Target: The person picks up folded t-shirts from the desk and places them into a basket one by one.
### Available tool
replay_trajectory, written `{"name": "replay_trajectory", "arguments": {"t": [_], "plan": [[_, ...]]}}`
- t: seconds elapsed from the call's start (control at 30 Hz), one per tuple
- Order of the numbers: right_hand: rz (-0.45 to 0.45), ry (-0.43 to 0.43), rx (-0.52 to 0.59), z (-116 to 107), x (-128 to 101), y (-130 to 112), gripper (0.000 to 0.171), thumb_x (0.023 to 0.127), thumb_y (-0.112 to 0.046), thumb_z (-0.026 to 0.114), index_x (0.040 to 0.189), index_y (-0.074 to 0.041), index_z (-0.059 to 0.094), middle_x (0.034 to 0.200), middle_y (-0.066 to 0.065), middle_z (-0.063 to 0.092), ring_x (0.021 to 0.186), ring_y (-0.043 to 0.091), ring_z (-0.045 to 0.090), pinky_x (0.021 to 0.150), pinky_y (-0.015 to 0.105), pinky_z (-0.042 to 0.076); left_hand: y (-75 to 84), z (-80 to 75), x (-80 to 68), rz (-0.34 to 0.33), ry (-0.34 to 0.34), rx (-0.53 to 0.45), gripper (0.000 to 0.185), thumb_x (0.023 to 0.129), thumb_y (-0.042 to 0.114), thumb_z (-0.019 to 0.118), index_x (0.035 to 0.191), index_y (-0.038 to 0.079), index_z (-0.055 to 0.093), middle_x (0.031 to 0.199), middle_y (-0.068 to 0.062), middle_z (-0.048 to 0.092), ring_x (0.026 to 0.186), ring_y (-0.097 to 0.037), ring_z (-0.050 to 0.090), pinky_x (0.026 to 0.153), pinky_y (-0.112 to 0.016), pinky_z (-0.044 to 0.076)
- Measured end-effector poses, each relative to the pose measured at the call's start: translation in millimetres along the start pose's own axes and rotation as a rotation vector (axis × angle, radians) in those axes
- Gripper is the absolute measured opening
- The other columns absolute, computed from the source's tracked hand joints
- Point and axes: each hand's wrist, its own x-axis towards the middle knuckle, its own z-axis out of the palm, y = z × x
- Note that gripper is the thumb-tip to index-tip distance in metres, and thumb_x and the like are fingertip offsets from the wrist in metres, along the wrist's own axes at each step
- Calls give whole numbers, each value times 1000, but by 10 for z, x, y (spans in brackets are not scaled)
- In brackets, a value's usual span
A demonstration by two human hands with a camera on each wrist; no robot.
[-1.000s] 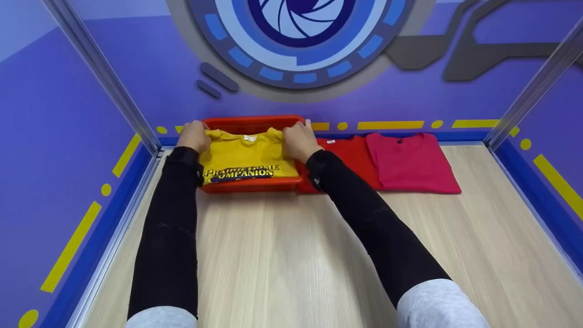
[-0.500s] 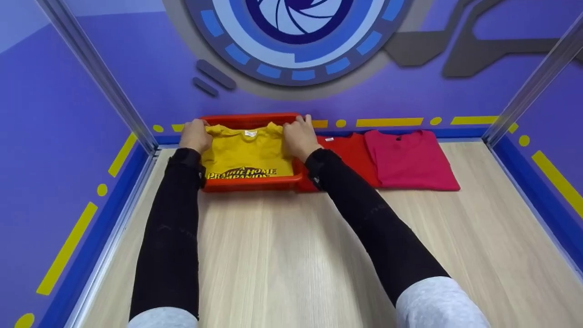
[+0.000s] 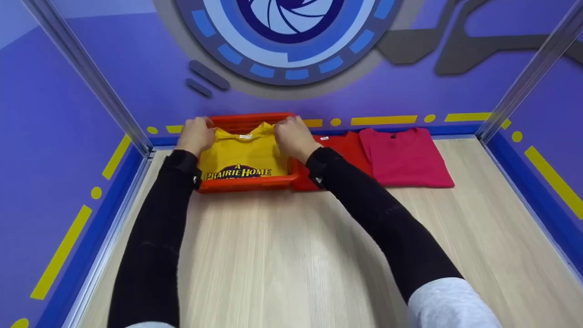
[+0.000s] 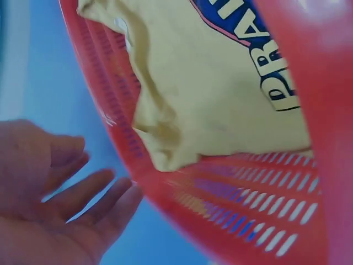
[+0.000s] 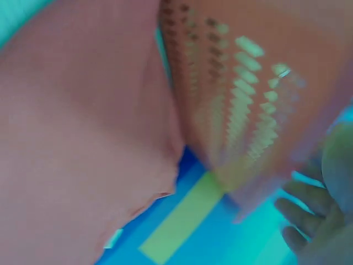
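A folded yellow T-shirt [image 3: 243, 152] with dark print lies inside a red slotted basket [image 3: 246, 183] at the table's far left. My left hand [image 3: 196, 133] hovers at the basket's far left corner. In the left wrist view its fingers [image 4: 83, 193] are straight and relaxed just outside the basket wall [image 4: 248, 210], off the yellow shirt [image 4: 220, 94]. My right hand [image 3: 291, 135] is over the far right corner. The blurred right wrist view shows its fingers [image 5: 309, 221] loose beside the basket wall [image 5: 242, 94], holding nothing.
A folded red shirt [image 3: 344, 152] lies just right of the basket, and a folded pink shirt [image 3: 405, 157] overlaps it further right. Purple walls enclose the wooden table [image 3: 291, 255] at the back and both sides, close behind the basket.
The yellow shirt has settled lower into the basket. Both hands have let go of its shoulders and now sit open at the far corners.
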Motion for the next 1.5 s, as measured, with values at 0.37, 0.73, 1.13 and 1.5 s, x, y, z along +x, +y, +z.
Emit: {"name": "replay_trajectory", "arguments": {"t": [0.37, 0.73, 1.13, 1.5], "plan": [[-42, -604, 266, -103, -321, -401, 85, 114, -72, 27, 108, -5, 78, 110, 13, 75, 114, 29, 73, 114, 46, 54, 132, 205, -541, 116, -436, 259, 51, 112, 45, 57, 116, 1, 81, 106, -12, 74, 95, -26, 64, 89, -41, 53], [-200, -223, 269, -139, -591, -448, 46, 117, -39, 54, 90, -8, 75, 73, 3, 57, 73, 24, 66, 79, 39, 59, 360, 403, -923, 256, -117, 108, 46, 116, 42, 54, 99, 5, 77, 82, -9, 61, 82, -30, 64, 82, -44, 53], [51, 45, 318, -303, -1356, 372, 38, 108, -19, 61, 70, -13, 63, 63, -3, 43, 62, 20, 49, 64, 36, 42, 1438, 1161, -1602, 721, 3, -132, 27, 114, 27, 63, 119, 9, 82, 111, -4, 83, 104, -18, 78, 99, -36, 64], [223, -169, 120, 41, -1949, 1082, 24, 106, -11, 62, 90, 1, 75, 76, 19, 71, 81, 44, 75, 76, 58, 62, 1981, 2077, -1238, 393, -54, 202, 51, 116, 35, 53, 154, 2, 62, 163, -20, 59, 153, -40, 58, 120, -48, 54]]}}
